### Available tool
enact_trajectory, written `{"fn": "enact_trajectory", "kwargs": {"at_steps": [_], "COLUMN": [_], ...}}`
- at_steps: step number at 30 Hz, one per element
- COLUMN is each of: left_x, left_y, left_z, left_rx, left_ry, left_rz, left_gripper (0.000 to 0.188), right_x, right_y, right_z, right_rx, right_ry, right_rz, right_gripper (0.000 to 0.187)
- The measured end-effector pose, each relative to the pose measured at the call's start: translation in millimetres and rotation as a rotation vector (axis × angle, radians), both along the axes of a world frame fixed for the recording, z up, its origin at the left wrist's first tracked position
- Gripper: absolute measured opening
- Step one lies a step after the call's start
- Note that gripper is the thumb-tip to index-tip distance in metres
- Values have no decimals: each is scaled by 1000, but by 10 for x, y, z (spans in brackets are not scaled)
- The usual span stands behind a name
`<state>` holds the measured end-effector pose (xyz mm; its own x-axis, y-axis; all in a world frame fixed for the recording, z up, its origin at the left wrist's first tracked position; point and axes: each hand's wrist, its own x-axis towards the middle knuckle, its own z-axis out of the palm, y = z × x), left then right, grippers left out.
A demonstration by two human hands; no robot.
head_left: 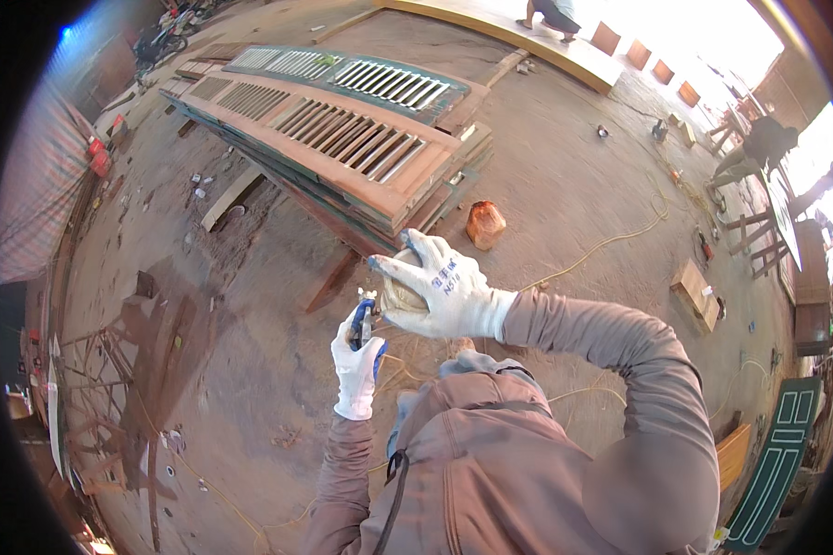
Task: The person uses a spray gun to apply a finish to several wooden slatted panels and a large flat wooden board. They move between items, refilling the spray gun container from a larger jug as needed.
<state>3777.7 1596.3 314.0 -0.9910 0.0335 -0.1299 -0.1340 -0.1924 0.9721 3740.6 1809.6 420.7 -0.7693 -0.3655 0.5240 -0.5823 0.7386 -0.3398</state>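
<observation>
My left hand (354,375), in a white glove with blue on its fingers, is closed around a small dark tool with a metal head (366,319). Its exact kind is partly hidden by the fingers. Just right of it, my right hand (449,291), gloved in white with dark print on the back, curls its fingers round a pale round disc (402,294). The disc lies close beside the tool's head; I cannot tell whether they are joined. Beyond both hands rises a stack of wooden louvred shutters (342,139), brown and green.
A cut wood block (485,226) sits right of the stack. Yellow cord (611,242) snakes over the dirt floor. Another person (768,143) works by a trestle table (782,217) at right, and one more squats (557,14) at the back. A green panelled door (779,462) leans at lower right.
</observation>
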Motion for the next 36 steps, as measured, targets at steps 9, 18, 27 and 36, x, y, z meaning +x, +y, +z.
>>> {"fn": "enact_trajectory", "kwargs": {"at_steps": [9,18,27,36], "left_x": [-108,-115,-165,3], "left_y": [-415,-371,51,-687], "left_z": [366,286,-203,94], "left_rx": [37,58,110,-69], "left_ry": [-88,-75,-61,-28], "left_rz": [-327,-265,323,238], "left_gripper": [55,54,51,55], "right_x": [-69,-381,-587,-1040], "right_y": [51,41,-476,-763], "right_z": [299,424,-35,450], "right_rx": [46,119,149,70], "right_ry": [-12,-24,-321,-194], "right_rz": [628,888,3,800], "right_gripper": [55,53,55,71]}}
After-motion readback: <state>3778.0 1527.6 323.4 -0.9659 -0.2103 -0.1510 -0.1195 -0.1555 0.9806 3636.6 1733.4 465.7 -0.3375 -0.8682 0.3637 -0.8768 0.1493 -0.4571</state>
